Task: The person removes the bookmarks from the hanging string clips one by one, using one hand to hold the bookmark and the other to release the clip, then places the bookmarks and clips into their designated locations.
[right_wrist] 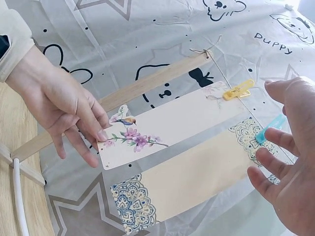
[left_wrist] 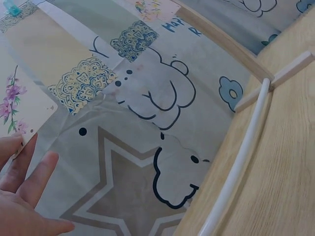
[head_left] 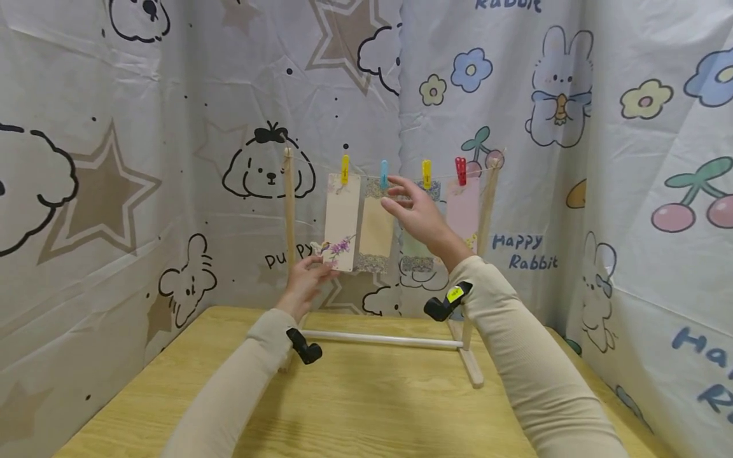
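Observation:
A cream card with purple blossoms and a bird (head_left: 342, 216) hangs from the string by a yellow clothespin (head_left: 345, 170). My left hand (head_left: 303, 286) pinches its lower end between thumb and fingers, as the right wrist view (right_wrist: 64, 98) also shows. Beside it, a beige card with blue lacy ends (head_left: 376, 226) hangs from a blue clothespin (head_left: 384, 173). My right hand (head_left: 420, 213) is raised near that clothespin, fingers spread and loosely bent, gripping nothing. Behind it hang a greenish card (head_left: 417, 248) under another yellow clothespin (head_left: 426, 174) and a pink card (head_left: 462, 203) under a red clothespin (head_left: 460, 172).
The string runs between two wooden posts, left (head_left: 289, 203) and right (head_left: 488, 197). A white rod (head_left: 383, 340) joins their feet near the back of the wooden table (head_left: 372, 407). Patterned curtains (head_left: 240, 83) enclose the table behind and at both sides.

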The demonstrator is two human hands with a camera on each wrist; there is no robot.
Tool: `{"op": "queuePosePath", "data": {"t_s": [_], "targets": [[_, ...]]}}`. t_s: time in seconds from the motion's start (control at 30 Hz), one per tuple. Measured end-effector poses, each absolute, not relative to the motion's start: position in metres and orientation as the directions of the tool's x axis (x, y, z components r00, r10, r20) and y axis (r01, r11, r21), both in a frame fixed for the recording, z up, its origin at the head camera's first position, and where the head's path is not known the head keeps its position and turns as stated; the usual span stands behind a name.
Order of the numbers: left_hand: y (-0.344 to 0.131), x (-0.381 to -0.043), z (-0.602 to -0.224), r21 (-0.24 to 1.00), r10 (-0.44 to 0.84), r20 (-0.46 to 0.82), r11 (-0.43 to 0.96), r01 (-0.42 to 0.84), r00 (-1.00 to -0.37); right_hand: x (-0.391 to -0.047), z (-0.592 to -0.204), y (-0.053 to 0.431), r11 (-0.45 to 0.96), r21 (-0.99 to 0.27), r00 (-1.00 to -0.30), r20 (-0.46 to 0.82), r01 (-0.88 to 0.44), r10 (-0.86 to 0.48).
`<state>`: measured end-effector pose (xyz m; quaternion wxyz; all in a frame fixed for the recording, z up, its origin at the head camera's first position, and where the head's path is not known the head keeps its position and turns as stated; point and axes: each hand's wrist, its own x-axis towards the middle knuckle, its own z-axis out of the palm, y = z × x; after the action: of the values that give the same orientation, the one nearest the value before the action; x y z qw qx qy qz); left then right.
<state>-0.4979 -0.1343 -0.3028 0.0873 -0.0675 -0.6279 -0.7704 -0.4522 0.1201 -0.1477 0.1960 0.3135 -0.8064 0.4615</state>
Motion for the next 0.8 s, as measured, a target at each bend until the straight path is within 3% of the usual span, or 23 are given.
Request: {"op": "queuePosePath", "data": {"t_s": [0.8], "targets": [[-0.1352,-0.5028,-0.3060,0.948,-0.098,0.251,-0.178,0.265,-0.963,-0.4592,-0.1385,0.1112,0.242,-0.711,-0.748,0.589,-0.660,-0.307]]}}
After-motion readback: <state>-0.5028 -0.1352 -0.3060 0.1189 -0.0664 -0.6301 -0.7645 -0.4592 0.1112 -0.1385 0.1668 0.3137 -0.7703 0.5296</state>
